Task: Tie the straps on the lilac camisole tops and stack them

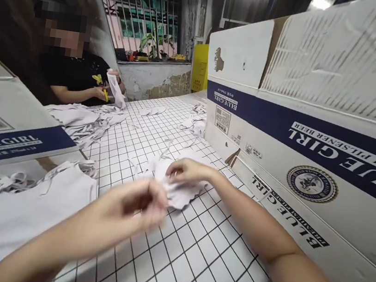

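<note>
A pale, crumpled cloth garment with thin straps lies on the grid-patterned table cover in front of me. Bent fingers of my right hand rest at its upper part and appear to pinch the cloth. My left hand is nearer to the camera, just left of the garment's lower edge. Its fingers curl toward the thumb but are smeared by motion, so whether cloth is between them is unclear. At the left lies a stack of pale strappy tops, under and beside my left forearm.
White-and-blue beer cartons stand close on both sides, a large one at right and another at left. Across the table, a co-worker holds yellow-handled snips and pale cloth behind a heap of garments. More cloth lies by the right carton.
</note>
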`<state>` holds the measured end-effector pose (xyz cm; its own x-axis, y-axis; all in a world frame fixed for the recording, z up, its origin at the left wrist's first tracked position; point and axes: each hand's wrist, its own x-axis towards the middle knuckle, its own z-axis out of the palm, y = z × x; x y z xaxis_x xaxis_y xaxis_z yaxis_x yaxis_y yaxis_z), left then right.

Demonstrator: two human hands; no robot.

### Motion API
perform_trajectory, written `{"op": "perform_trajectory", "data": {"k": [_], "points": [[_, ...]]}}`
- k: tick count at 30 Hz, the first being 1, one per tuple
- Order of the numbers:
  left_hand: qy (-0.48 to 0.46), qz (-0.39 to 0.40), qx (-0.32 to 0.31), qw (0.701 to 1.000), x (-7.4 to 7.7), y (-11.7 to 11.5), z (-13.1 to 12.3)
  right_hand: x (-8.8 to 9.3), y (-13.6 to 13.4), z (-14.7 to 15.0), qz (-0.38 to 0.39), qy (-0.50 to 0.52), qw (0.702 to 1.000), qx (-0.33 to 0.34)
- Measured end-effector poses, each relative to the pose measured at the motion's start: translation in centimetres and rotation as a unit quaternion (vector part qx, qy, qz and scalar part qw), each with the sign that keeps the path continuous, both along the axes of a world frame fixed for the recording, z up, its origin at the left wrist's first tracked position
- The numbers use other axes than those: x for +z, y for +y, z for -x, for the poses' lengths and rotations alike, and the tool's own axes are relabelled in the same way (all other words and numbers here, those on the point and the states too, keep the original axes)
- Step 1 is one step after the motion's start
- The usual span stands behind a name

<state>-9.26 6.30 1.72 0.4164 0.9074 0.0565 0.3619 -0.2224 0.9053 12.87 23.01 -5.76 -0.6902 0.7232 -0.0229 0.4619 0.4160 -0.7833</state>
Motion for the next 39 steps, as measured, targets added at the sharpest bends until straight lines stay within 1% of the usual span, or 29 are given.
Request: {"op": "perform_trajectory", "data": {"k": [1,2,3,4,5,6,7,8,10,12,13,15,16,17,18,20,21,22,23,25,26,28,30,32,34,35,36,37,39], "points": [[0.060,0.003,0.021,0.998,-0.7,2.1,-0.5,0.2,0.8,-0.6,-0.012,-0.002,0.999,-0.052],[0.129,-0.014,0.075,0.989,-1.8,4.4,-0.9,0.2,1.9,-1.1,-0.030,-0.016,0.990,-0.139],[0.216,-0.025,0.132,0.967,-3.0,6.5,-1.2,0.0,3.1,-1.4,-0.045,-0.037,0.972,-0.229],[0.303,-0.018,0.175,0.937,-4.5,8.4,-1.4,-0.3,4.4,-1.6,-0.050,-0.062,0.951,-0.298],[0.354,-0.015,0.200,0.914,-5.9,10.1,-1.5,-0.7,5.7,-1.5,-0.048,-0.086,0.938,-0.334],[0.388,-0.018,0.215,0.896,-7.2,11.4,-1.5,-1.2,6.7,-1.4,-0.039,-0.104,0.934,-0.340],[0.407,-0.011,0.214,0.888,-8.4,12.3,-1.4,-1.7,7.6,-1.2,-0.029,-0.117,0.935,-0.333],[0.412,-0.002,0.203,0.888,-9.2,13.0,-1.2,-2.1,8.2,-0.9,-0.019,-0.127,0.936,-0.328],[0.403,0.026,0.170,0.899,-10.2,13.6,-0.7,-2.7,8.8,-0.6,-0.002,-0.134,0.938,-0.319],[0.392,0.044,0.157,0.905,-10.2,13.3,-0.5,-2.7,8.9,-0.9,0.010,-0.127,0.940,-0.316],[0.385,0.032,0.169,0.907,-10.1,12.7,-0.7,-2.6,8.9,-1.4,0.010,-0.122,0.939,-0.322],[0.364,-0.018,0.193,0.911,-9.7,10.8,-1.6,-2.2,8.4,-2.8,-0.004,-0.116,0.927,-0.358],[0.355,-0.041,0.186,0.915,-9.6,9.4,-2.2,-2.1,8.0,-3.7,-0.013,-0.111,0.924,-0.365],[0.351,-0.057,0.164,0.920,-9.7,7.9,-2.9,-2.1,7.3,-4.7,-0.016,-0.106,0.930,-0.350],[0.353,-0.064,0.128,0.925,-9.8,6.4,-3.5,-2.2,6.5,-5.8,-0.012,-0.102,0.944,-0.313],[0.361,-0.058,0.058,0.929,-10.4,3.6,-4.2,-2.8,4.3,-7.7,0.007,-0.106,0.974,-0.201],[0.357,-0.059,0.043,0.931,-10.7,2.6,-4.4,-3.3,3.1,-8.4,0.011,-0.114,0.982,-0.152],[0.343,-0.064,0.048,0.936,-11.1,2.0,-4.3,-3.8,2.0,-9.0,0.007,-0.123,0.985,-0.124],[0.323,-0.073,0.068,0.941,-11.3,1.6,-4.2,-4.2,0.9,-9.4,-0.006,-0.128,0.985,-0.117],[0.277,-0.097,0.134,0.947,-11.3,1.8,-4.0,-5.0,-0.9,-9.5,-0.038,-0.124,0.983,-0.129],[0.255,-0.111,0.166,0.946,-10.9,2.1,-3.9,-5.2,-1.5,-9.3,-0.053,-0.123,0.980,-0.146],[0.227,-0.147,0.209,0.940,-9.3,3.0,-3.7,-5.4,-2.2,-8.5,-0.082,-0.130,0.969,-0.194],[0.235,-0.189,0.221,0.928,-6.9,3.9,-3.5,-4.9,-2.6,-7.9,-0.104,-0.137,0.954,-0.245],[0.283,-0.223,0.232,0.904,-4.1,4.7,-2.6,-3.7,-2.6,-7.8,-0.114,-0.133,0.941,-0.288],[0.342,-0.231,0.253,0.875,-1.1,5.5,-1.0,-1.5,-2.5,-8.3,-0.127,-0.123,0.929,-0.324],[0.364,-0.220,0.263,0.866,0.4,5.9,0.0,-0.1,-2.4,-8.7,-0.132,-0.120,0.923,-0.342],[0.377,-0.197,0.268,0.864,1.9,6.4,1.1,1.4,-2.2,-9.2,-0.132,-0.120,0.918,-0.355],[0.379,-0.162,0.267,0.871,3.3,6.8,2.2,3.1,-2.0,-9.7,-0.128,-0.120,0.915,-0.363],[0.349,-0.079,0.250,0.900,5.9,7.5,4.2,6.4,-1.4,-10.5,-0.102,-0.115,0.922,-0.355]]}}
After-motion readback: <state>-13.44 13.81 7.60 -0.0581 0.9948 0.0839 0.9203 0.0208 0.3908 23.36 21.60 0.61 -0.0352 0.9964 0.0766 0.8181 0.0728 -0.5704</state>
